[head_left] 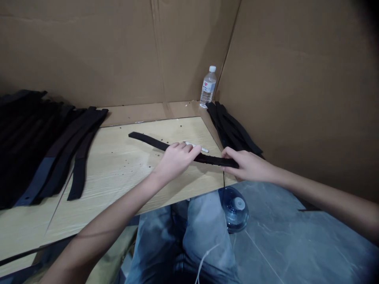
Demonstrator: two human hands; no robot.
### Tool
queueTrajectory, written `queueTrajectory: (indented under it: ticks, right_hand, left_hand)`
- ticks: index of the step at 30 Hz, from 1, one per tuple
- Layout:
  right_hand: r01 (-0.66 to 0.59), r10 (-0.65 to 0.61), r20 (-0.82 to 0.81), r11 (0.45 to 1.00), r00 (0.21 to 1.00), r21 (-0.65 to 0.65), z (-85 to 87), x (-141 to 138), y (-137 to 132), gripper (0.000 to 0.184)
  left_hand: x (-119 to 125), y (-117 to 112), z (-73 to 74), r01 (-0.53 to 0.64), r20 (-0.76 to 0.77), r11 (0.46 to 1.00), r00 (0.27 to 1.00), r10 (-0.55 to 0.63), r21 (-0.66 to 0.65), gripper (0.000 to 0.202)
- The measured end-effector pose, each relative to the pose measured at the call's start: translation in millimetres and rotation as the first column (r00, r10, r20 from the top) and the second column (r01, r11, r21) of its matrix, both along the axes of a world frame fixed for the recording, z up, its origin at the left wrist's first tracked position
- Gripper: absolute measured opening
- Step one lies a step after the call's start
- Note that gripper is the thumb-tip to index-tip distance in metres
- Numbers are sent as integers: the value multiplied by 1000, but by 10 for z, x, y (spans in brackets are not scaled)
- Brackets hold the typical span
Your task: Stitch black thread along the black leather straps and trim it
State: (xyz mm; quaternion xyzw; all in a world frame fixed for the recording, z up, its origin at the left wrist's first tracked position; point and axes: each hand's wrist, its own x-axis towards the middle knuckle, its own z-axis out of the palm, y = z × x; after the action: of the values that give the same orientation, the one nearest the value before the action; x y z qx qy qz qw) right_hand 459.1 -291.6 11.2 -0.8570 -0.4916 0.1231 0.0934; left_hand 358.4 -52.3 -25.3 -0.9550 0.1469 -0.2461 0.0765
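Note:
A long black strap (148, 141) lies across the pale wooden table (118, 165), running from the middle toward the right edge. My left hand (177, 158) is curled over the strap near its middle and presses it down. At the strap's right end my right hand (247, 165) grips it with closed fingers by the table's corner. A thin dark thread hangs down from that end. A small white object (203, 149) lies on the table just behind the strap.
A large pile of black and brown straps (44, 146) covers the table's left side. More black straps (231, 128) lie at the right by the cardboard wall. A water bottle (208, 86) stands in the corner. A big blue water jug (235, 209) sits on the floor.

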Motion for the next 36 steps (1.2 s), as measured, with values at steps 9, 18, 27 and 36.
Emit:
queueTrajectory:
  ticks: [9, 18, 27, 36]
  right_hand:
    - [-73, 72, 19, 995, 997, 65, -58, 127, -179, 31]
    - [27, -31, 101, 999, 994, 38, -40, -34, -160, 34]
    - [156, -146, -111, 984, 983, 85, -89, -45, -183, 36]
    - [192, -206, 194, 977, 959, 92, -136, -175, -252, 30]
  left_hand:
    - [1, 32, 14, 41, -61, 998, 997, -45, -52, 31]
    - [19, 24, -72, 27, -85, 1000, 996, -26, 7, 21]
    - [28, -1, -139, -3, -56, 1000, 998, 4, 11, 23]
    - [30, -212, -37, 71, -131, 986, 987, -91, -152, 38]
